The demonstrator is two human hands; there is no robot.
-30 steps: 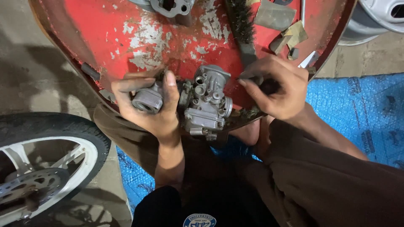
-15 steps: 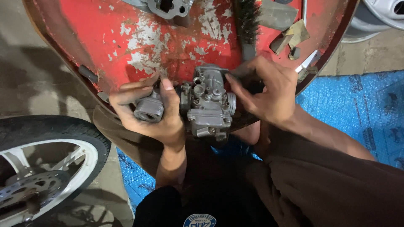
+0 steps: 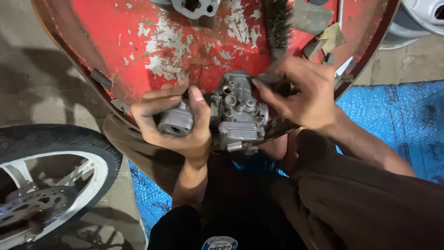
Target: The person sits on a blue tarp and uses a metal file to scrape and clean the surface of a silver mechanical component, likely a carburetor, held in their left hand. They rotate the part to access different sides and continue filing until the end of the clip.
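A grey metal carburetor point(image 3: 236, 115) is held over the near rim of a worn red metal tray point(image 3: 138, 51). My left hand point(image 3: 178, 122) grips its round intake end, thumb laid across the body. My right hand point(image 3: 303, 92) pinches a small dark piece, blurred, against the top right of the carburetor. I cannot tell what that piece is.
A wire brush point(image 3: 277, 23), folded sandpaper scraps point(image 3: 326, 41) and a grey metal part point(image 3: 194, 8) lie in the tray. A motorcycle wheel point(image 3: 51, 180) with white spokes stands at the lower left. Blue sheeting point(image 3: 397, 120) covers the floor at right. Another wheel rim point(image 3: 423, 18) is top right.
My right hand has slid left along the carburetor's top with the dark piece. My left hand has shifted its grip slightly, and the carburetor stays in place.
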